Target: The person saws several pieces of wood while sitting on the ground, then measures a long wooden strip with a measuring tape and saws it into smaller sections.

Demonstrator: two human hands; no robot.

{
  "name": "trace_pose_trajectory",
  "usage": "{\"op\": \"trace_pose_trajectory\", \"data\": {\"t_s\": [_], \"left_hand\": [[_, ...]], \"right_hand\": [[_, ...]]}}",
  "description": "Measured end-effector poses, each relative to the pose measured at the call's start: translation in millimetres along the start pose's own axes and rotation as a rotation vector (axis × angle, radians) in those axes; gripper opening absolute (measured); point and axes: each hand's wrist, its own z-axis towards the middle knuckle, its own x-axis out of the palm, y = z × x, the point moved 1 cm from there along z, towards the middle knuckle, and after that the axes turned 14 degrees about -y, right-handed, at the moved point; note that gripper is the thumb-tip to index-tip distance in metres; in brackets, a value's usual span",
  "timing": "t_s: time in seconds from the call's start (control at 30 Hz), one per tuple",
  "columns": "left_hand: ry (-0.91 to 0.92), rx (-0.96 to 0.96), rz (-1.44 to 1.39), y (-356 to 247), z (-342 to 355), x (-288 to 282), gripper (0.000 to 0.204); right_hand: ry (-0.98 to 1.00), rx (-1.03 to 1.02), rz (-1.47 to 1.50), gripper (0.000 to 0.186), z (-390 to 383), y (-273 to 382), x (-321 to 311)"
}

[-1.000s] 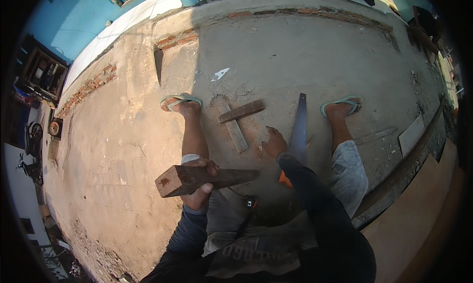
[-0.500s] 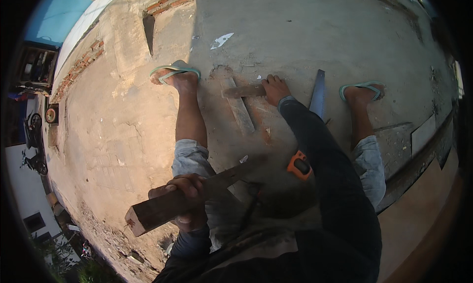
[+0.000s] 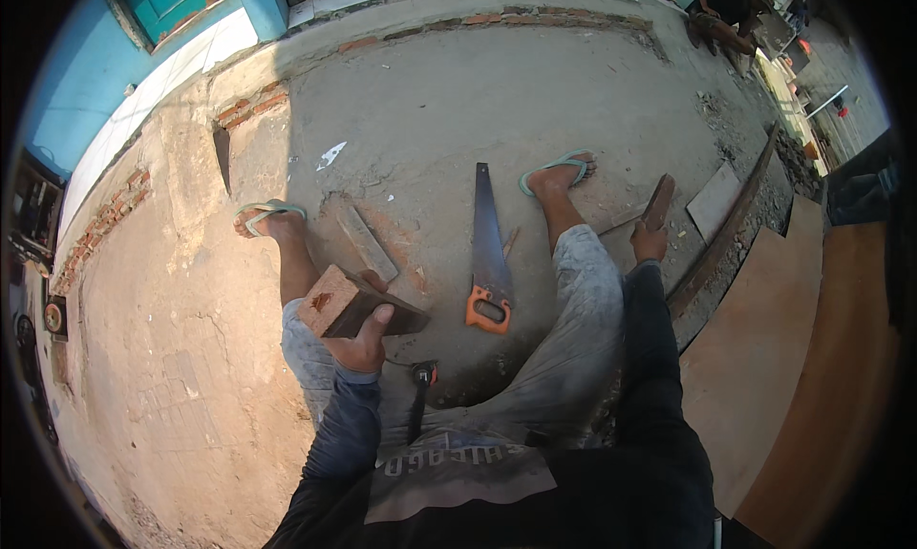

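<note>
My left hand (image 3: pixel 361 348) is closed around a thick, dark wooden beam (image 3: pixel 373 310). Its paler, cut end faces up and to the left, in front of my left knee. Out to the right, past my right knee, my right hand (image 3: pixel 650 243) grips a short, narrow piece of wood (image 3: pixel 658 201) that points away from me. Between my legs lies a handsaw (image 3: pixel 488 238) with an orange handle towards me, touched by neither hand. A flat wooden strip (image 3: pixel 367 244) rests on the ground just beyond the beam.
A black and red tool (image 3: pixel 424 373), perhaps a tape measure, is close to my lap. Brown plywood sheets (image 3: pixel 764 348) lie at the right, beside a long dark plank (image 3: pixel 721 229) and a grey board (image 3: pixel 714 201). Another person (image 3: pixel 721 19) crouches at the far right.
My right hand has carried the short wood from above the strip out to the right. The beam in my left hand now shows its end upward. My view has swung right, leaving the saw uncovered.
</note>
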Motion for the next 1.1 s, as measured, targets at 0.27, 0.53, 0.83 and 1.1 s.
{"op": "trace_pose_trajectory", "data": {"t_s": [0.27, 0.53, 0.83, 1.1], "left_hand": [[0.088, 0.114, -0.221, -15.5, -18.3, 38.2, 0.041], [0.193, 0.126, 0.006, -11.5, 26.1, 40.2, 0.04], [0.387, 0.103, 0.679, 110.8, 26.8, 76.9, 0.082], [0.548, -0.282, 0.866, 220.4, 113.9, 97.0, 0.09]], "right_hand": [[0.296, -0.218, 0.569, 0.052, -170.2, 17.9, -27.9], [0.954, -0.682, -0.135, 0.057, -369.8, -13.2, 69.3], [0.943, -0.783, -0.176, 0.042, -378.1, -35.1, 97.1], [0.722, -0.548, 0.152, 0.083, -366.3, 25.7, 43.9]]}}
